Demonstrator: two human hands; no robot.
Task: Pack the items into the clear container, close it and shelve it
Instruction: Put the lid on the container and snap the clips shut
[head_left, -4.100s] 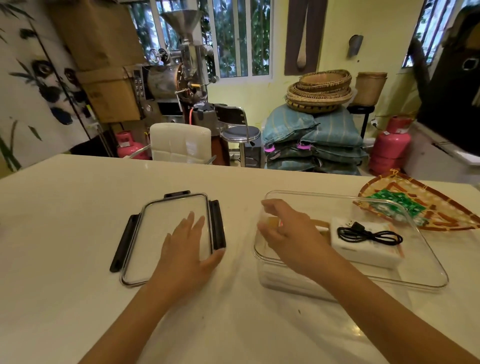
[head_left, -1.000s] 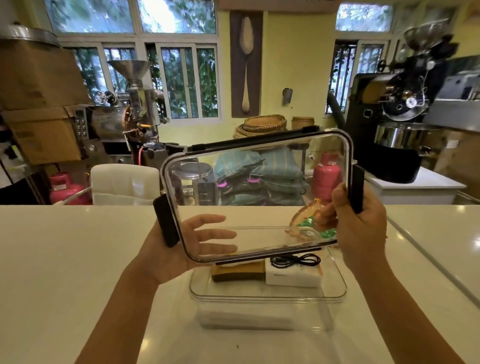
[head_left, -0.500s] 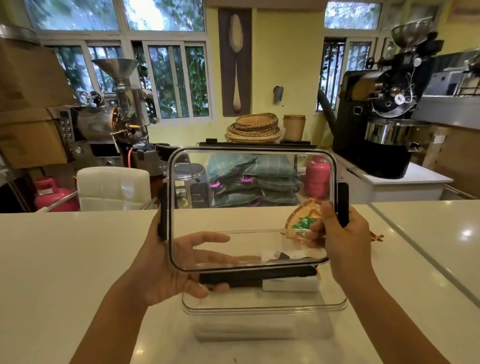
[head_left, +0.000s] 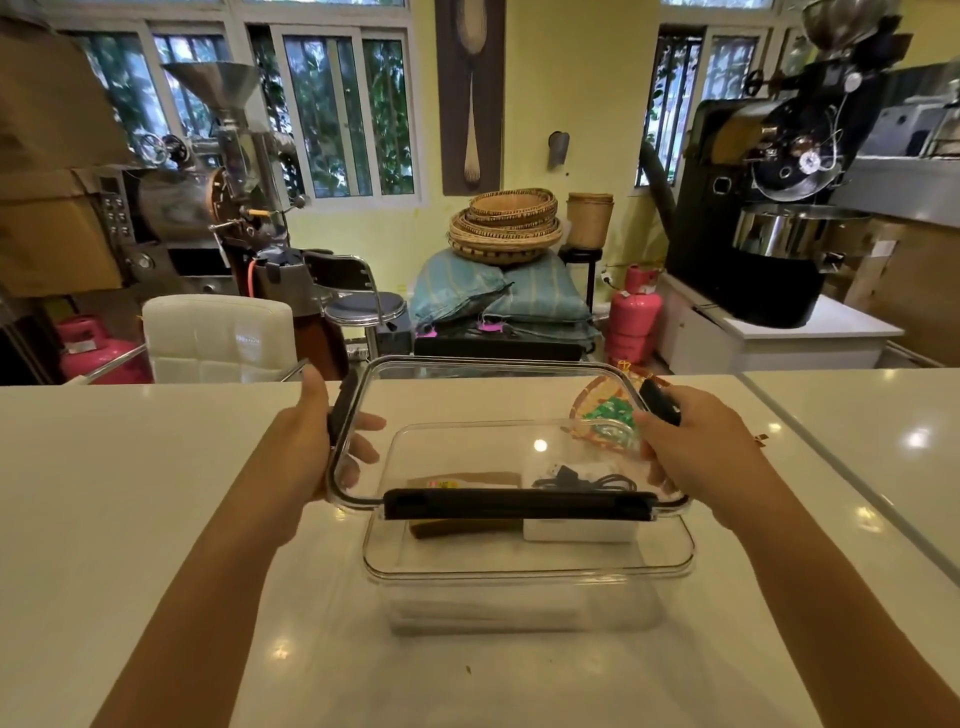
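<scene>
The person holds the clear lid (head_left: 498, 415) by its two short ends, tilted, its near edge low over the clear container (head_left: 530, 561) on the white tabletop (head_left: 130, 493). The left hand (head_left: 306, 447) has its grip clamped on the lid's left end beside the black side latch (head_left: 340, 408); the right hand (head_left: 691, 441) is clamped on the right end. Inside lie a brown packet (head_left: 467, 480), a white box (head_left: 579, 530) and a black cable (head_left: 587, 480).

To seat it well, I'd say level the lid, line its corners up with the container's rim, lower it flat, and keep all the latches, including the long front latch (head_left: 519, 505), swung clear until the lid sits down. The cable looks low enough not to catch.
</scene>
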